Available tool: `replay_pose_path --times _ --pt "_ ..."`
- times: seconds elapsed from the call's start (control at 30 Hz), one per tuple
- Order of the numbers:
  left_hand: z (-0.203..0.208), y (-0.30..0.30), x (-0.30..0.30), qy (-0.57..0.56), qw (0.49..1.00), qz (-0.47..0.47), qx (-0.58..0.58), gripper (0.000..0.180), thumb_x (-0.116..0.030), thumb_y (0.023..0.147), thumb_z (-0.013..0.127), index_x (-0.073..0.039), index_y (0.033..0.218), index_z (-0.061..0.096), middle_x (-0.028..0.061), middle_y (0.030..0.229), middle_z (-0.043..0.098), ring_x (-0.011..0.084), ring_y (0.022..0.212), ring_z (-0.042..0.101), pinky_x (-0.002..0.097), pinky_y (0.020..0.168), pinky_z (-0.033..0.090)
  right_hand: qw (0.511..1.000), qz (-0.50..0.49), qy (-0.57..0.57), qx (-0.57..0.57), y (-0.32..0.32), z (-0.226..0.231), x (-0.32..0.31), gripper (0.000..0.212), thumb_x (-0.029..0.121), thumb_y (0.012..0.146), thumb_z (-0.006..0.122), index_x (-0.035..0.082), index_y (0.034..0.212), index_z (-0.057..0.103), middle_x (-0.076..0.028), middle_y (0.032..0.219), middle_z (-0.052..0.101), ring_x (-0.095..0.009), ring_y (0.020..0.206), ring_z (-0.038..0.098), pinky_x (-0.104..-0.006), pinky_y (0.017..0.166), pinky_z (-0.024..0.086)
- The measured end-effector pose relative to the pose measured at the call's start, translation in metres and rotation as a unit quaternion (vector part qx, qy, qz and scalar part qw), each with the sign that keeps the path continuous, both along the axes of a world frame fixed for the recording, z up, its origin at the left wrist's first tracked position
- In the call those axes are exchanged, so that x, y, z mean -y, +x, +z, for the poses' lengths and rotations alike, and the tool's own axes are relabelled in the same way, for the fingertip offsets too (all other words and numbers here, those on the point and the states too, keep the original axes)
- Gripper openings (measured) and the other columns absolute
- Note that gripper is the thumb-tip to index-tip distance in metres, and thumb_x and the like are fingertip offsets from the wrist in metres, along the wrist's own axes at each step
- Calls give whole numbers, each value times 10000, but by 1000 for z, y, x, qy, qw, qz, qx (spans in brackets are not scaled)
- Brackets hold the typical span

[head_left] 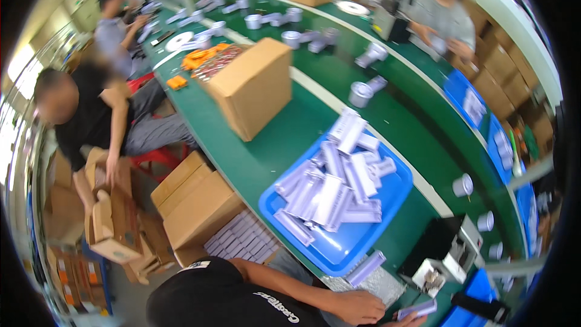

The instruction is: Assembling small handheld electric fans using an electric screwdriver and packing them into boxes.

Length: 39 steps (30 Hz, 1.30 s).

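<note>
At the lower edge, my left hand (361,307) has curled fingers and rests by a silvery, crinkled sheet (381,287); what lies under the fingers is hidden. My right hand (411,321), mostly cut off by the edge, grips a slim white-and-purple carton (419,309). A similar carton (365,268) lies between my hands and the blue tub (396,206). Heaped in that tub are several more slim cartons (330,197). Close to my right hand stands a black-and-silver tabletop device (445,254).
A closed cardboard box (257,88) stands on the green table beside orange parts (206,56). An open carton (196,206) packed with small boxes sits left of the table edge. White cylindrical items (361,94) lie along the green belt. Co-workers (91,109) sit at left and across.
</note>
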<state>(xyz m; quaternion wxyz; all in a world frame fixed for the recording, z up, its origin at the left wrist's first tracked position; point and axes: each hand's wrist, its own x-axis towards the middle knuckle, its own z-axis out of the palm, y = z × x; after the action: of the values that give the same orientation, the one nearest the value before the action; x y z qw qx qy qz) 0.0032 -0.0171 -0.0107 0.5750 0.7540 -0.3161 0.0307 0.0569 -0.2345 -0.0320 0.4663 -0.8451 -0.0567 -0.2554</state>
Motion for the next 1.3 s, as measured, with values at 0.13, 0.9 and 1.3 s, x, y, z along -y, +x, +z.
replay_pose_path --times 0.13,0.9,1.3 --pt "-12 2 6 1 997 61 38 137 -176 1009 616 -41 987 625 122 975 609 329 952 643 449 810 542 993 -31 113 -24 10 -29 -4 549 252 1083 567 -108 1480 444 -146 1331 562 -218 1133 532 -354 1001 435" --pt "233 149 -86 83 992 43 -81 195 -169 974 714 4 885 717 79 857 741 160 745 695 293 665 543 986 103 111 -70 7 27 5 492 204 942 731 -33 1333 549 -183 887 718 -266 712 723 -381 658 563" --pt "153 499 45 509 860 -7 13 652 -512 957 714 -23 1368 582 192 1014 727 312 951 698 416 832 539 987 107 100 -60 10 29 18 536 225 933 740 -10 1366 528 -251 1041 708 -429 806 725 -458 664 583"
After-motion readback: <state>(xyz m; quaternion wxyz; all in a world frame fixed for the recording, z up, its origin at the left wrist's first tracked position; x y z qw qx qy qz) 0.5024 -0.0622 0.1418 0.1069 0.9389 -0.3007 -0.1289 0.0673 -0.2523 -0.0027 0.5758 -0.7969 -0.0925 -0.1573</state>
